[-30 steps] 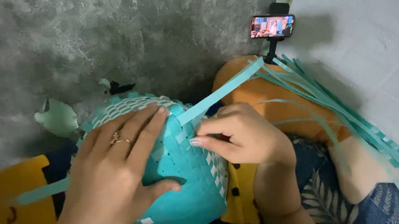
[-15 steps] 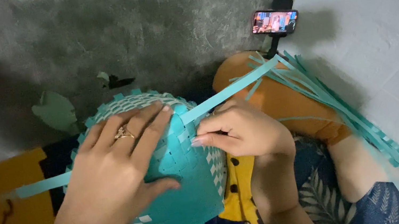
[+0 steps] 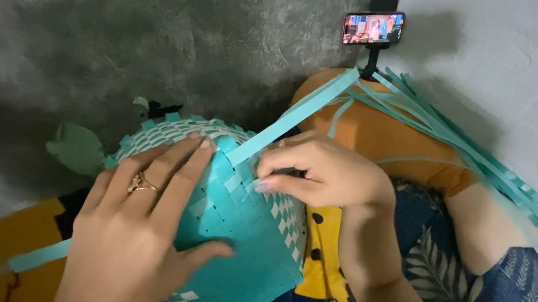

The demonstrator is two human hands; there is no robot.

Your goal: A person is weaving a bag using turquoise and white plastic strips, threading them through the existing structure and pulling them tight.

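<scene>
Item: woven basket (image 3: pixel 242 250), teal with white checks, rounded, resting on the person's lap in the middle of the view. Its underside and far wall are hidden; the lower rim is partly cut off by the left forearm.

Left hand (image 3: pixel 136 246): spread flat on the basket's side, fingers extended, gripping nothing; ring (image 3: pixel 138 184) on one finger.

Right hand (image 3: pixel 320 171): fingertips pinched at the weave where a long teal strip (image 3: pixel 292 116) leaves the basket and slants up to the right. Whether the pinch closes on that strip or a neighbouring one is unclear.

Loose strips (image 3: pixel 466 154): teal bundle fanned over the orange-clad knee (image 3: pixel 390 134), ends running out toward the lower right.

Phone (image 3: pixel 373 27): on a small stand by the wall, screen lit, content too small to make out.

Pale green object (image 3: pixel 75 148) behind the basket: kind unclear.
</scene>
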